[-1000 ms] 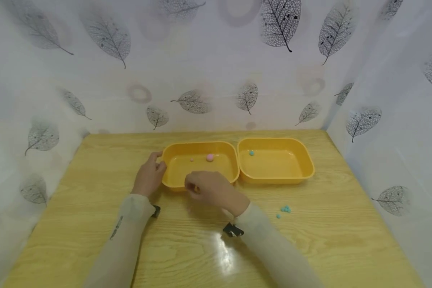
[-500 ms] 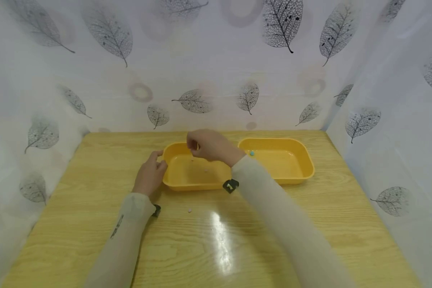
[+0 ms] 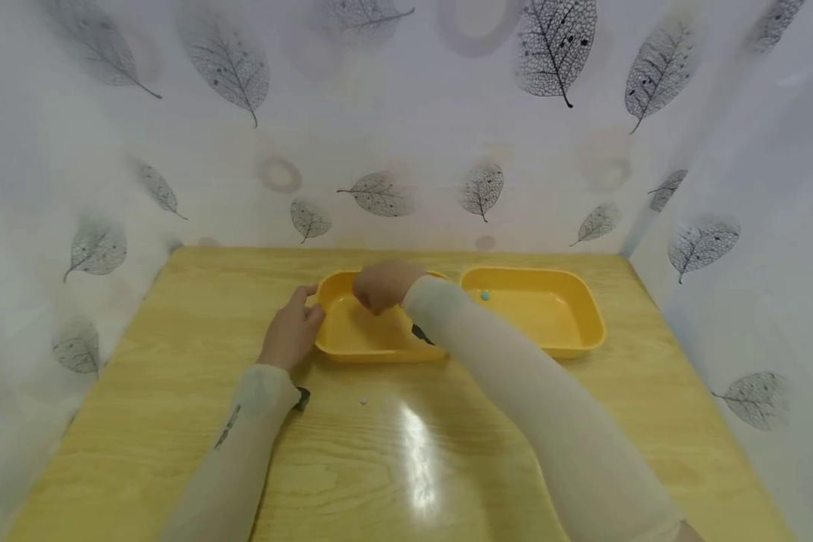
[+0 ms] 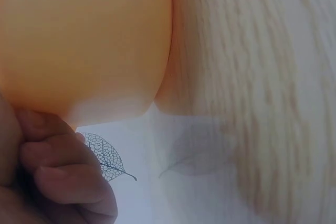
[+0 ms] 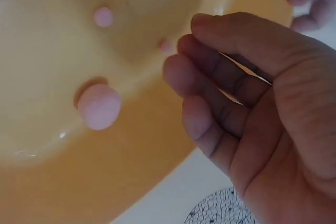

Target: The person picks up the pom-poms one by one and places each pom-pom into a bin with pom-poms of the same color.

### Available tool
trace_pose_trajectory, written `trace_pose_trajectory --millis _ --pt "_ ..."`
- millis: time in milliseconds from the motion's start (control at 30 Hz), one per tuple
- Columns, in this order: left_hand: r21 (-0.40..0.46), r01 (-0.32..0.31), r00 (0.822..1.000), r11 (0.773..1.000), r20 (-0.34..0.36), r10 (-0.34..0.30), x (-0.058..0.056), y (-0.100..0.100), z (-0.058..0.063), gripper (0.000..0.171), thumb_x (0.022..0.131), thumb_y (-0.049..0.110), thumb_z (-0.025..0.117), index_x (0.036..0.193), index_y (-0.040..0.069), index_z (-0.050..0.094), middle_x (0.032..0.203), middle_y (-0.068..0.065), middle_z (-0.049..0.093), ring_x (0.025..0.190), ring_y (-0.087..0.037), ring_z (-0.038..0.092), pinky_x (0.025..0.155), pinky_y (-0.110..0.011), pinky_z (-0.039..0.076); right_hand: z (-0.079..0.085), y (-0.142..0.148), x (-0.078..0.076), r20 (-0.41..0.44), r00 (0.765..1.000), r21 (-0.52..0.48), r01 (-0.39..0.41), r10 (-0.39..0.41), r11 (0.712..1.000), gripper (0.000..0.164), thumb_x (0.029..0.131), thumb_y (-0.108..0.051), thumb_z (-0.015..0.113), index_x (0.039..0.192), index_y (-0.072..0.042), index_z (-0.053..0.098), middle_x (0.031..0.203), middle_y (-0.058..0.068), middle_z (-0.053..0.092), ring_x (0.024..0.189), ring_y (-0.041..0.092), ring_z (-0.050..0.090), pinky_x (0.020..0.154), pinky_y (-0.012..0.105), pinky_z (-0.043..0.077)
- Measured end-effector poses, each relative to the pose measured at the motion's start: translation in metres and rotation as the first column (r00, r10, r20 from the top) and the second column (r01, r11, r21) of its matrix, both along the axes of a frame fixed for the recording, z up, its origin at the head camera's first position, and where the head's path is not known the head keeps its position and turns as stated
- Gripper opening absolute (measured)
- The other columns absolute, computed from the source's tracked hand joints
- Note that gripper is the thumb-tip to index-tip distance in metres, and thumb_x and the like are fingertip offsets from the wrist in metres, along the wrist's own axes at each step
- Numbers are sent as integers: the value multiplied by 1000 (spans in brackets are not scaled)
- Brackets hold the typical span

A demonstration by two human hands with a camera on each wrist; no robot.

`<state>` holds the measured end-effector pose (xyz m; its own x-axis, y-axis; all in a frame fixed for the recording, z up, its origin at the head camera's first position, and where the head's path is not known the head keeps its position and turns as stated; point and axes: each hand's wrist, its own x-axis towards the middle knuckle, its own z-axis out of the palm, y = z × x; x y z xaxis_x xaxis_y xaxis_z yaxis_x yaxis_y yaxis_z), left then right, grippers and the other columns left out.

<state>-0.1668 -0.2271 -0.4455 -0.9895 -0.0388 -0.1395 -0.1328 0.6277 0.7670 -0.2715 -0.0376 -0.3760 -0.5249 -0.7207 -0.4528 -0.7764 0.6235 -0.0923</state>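
Note:
My left hand (image 3: pixel 287 335) holds the left end of a yellow plastic tray (image 3: pixel 379 355), its fingers bent against the outer wall. My right hand (image 3: pixel 386 284) is down inside that tray, with its fingers loosely bent and nothing seen between them. Close to its fingertips lies a tiny pink ball (image 5: pixel 166 44). A somewhat bigger pink ball (image 5: pixel 103 17) and a large pink ball (image 5: pixel 98 106) lie farther along the tray floor; the hand and sleeve hide them in the head view. Another small pink ball (image 3: pixel 363 401) lies on the table in front of the tray.
A second yellow tray (image 3: pixel 583 348) stands to the right, partly behind my right forearm, with a teal ball (image 3: pixel 485 296) in it. The wooden table (image 3: pixel 210 301) meets a leaf-patterned curtain (image 3: pixel 420 135) at the back and sides.
My right hand has moved from the tray's front rim to the back, then down into it. A second small pink ball appears inside. The forearm now covers the teal balls on the table.

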Motion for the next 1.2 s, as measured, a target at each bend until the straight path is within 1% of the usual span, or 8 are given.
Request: trace_pose_trajectory --millis 200,400,567,700,800,900,1100,1200 --pt "-6 13 1000 1000 -2 -13 2 6 2 54 109 30 39 160 13 33 144 -25 58 126 -40 61 105 -56 49 -17 1 16 21 985 50 169 -171 984 17 101 -15 56 88 -17 67 86 -1 69 78 18 60 77 32 53" --pt "-13 19 1000 1000 3 -19 3 9 4 54 109 30 39 160 13 33 142 -24 60 123 -38 62 103 -55 49 -20 4 28 -96 995 119 -3 15 993 19 106 -18 53 99 -15 71 96 0 71 83 17 61 85 32 55" --pt "-20 17 1000 1000 -9 -17 4 9 5 54 109 30 40 159 12 34 140 -25 61 122 -39 63 102 -55 50 -9 7 22 -78 996 105 -46 54 993 7 99 -11 63 95 -17 65 88 -3 64 77 14 54 74 28 49" --pt "-29 4 1000 1000 -4 -4 6 6 7 53 109 30 40 159 12 33 139 -25 62 119 -39 64 99 -54 51 16 12 23 -87 994 21 -56 58 998 2 98 -13 67 97 -15 67 91 -4 65 81 13 55 73 28 48" --pt "-31 -2 1000 1000 2 2 6 3 9 54 110 30 40 160 13 33 138 -25 62 117 -38 64 97 -53 52 36 21 34 -73 997 -100 -7 0 995 7 99 -17 67 105 -13 69 101 -1 69 91 16 62 81 30 52" --pt "-37 -10 1000 999 -3 10 6 0 10 54 110 29 40 160 13 33 138 -25 62 118 -39 64 97 -54 52 48 34 50 -132 990 -229 24 -56 973 13 100 -17 67 111 -11 69 106 2 71 94 19 65 85 34 54" --pt "-52 -20 1000 998 -25 18 4 -1 6 54 108 27 39 159 11 34 136 -26 63 111 -37 65 93 -51 53 44 63 83 -222 945 -446 121 -240 887 21 100 -21 68 118 -10 68 103 1 73 89 17 67 79 35 56" --pt "-49 -8 1000 999 -30 7 0 2 1 53 108 27 39 159 11 35 136 -25 63 108 -36 65 91 -50 53 34 78 100 -244 927 -530 119 -286 839 25 100 -29 70 118 -11 67 101 1 73 86 15 67 73 33 56"
